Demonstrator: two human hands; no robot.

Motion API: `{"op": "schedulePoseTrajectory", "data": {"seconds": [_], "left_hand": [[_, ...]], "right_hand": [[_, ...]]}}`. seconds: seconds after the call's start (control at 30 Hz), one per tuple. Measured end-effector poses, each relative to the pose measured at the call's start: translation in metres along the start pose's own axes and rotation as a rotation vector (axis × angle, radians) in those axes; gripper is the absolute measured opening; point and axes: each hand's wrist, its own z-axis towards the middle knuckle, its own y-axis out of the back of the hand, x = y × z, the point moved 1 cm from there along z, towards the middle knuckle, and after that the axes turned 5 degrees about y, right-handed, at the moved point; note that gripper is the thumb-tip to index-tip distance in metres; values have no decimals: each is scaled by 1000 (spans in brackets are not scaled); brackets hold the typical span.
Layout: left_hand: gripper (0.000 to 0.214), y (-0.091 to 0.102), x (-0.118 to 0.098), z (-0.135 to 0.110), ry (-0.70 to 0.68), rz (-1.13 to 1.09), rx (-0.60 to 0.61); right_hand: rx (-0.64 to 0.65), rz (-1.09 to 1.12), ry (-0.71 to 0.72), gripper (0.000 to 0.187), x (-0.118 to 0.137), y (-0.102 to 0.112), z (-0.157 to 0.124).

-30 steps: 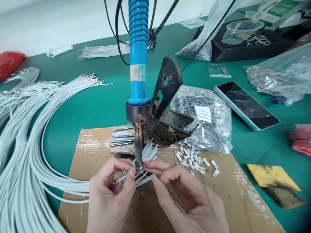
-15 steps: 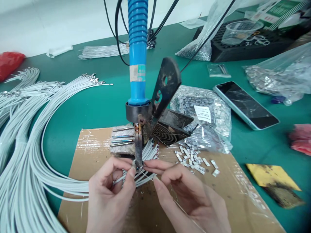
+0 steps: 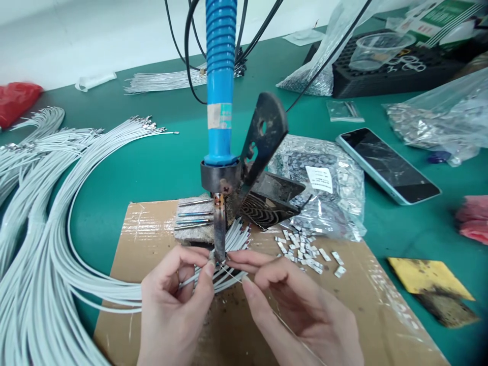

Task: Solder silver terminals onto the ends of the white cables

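Note:
A soldering iron (image 3: 220, 122) with a blue handle is clamped upright, its dark tip (image 3: 219, 239) pointing down between my hands. Just left of the tip, my left hand (image 3: 179, 300) is closed in a pinch; the small piece between its fingertips is mostly hidden. My right hand (image 3: 301, 305) is closed on a thin solder wire (image 3: 233, 274), whose end reaches the tip while its tail runs down across the palm. Two of its fingers extend to the tip's right side. White cables (image 3: 95, 284) pass behind my left hand, their ends (image 3: 238, 236) lying behind the tip.
Cardboard (image 3: 129, 239) covers the work spot. A block with spare tips (image 3: 194, 221) sits behind my left hand. Small metal tabs (image 3: 305, 251) lie scattered right, near a plastic bag of parts (image 3: 316, 198), a phone (image 3: 389, 165) and a scorched yellow sponge (image 3: 429, 277).
The whole view has shifted slightly, so everything appears a little further right. Both hands keep the same hold at the iron's tip.

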Motion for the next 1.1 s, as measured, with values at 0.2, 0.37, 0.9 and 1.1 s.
{"op": "schedulePoseTrajectory", "data": {"seconds": [0.2, 0.37, 0.9, 1.1], "left_hand": [[13, -2, -2, -2, -18, -1, 16], [13, 2, 0, 0, -14, 43, -25], [19, 7, 4, 3, -73, 55, 72], [16, 9, 8, 6, -32, 77, 123]], "right_hand": [[-49, 61, -5, 20, 2, -1, -1], [1, 33, -16, 20, 1, 0, -1], [-61, 69, -20, 21, 5, -6, -1], [-50, 28, -41, 21, 5, -6, -2]]}}
